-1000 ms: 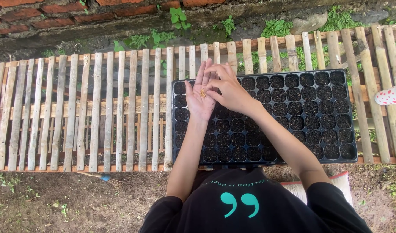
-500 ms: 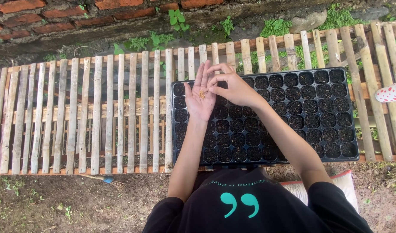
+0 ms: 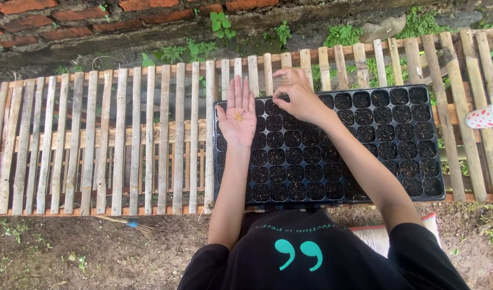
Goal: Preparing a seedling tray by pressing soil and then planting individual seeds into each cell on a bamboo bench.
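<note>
A black seedling tray (image 3: 437,144) with many soil-filled cells lies on a slatted bamboo bench (image 3: 123,139). My left hand (image 3: 237,118) is held flat, palm up, over the tray's far left corner, with a small pile of yellowish seeds (image 3: 238,116) in the palm. My right hand (image 3: 296,98) hovers over the cells at the tray's far edge, thumb and forefinger pinched together and pointing down at a cell; whether a seed sits between them is too small to tell.
A white cup with red dots (image 3: 488,115) stands on the bench at the right edge. A small brush with a blue band (image 3: 129,222) lies on the dirt below the bench. A brick wall (image 3: 96,16) and weeds run behind. A cushion (image 3: 372,236) is under me.
My right hand has left my left palm and moved to the tray's far edge with fingers pinched. My left hand has shifted slightly left.
</note>
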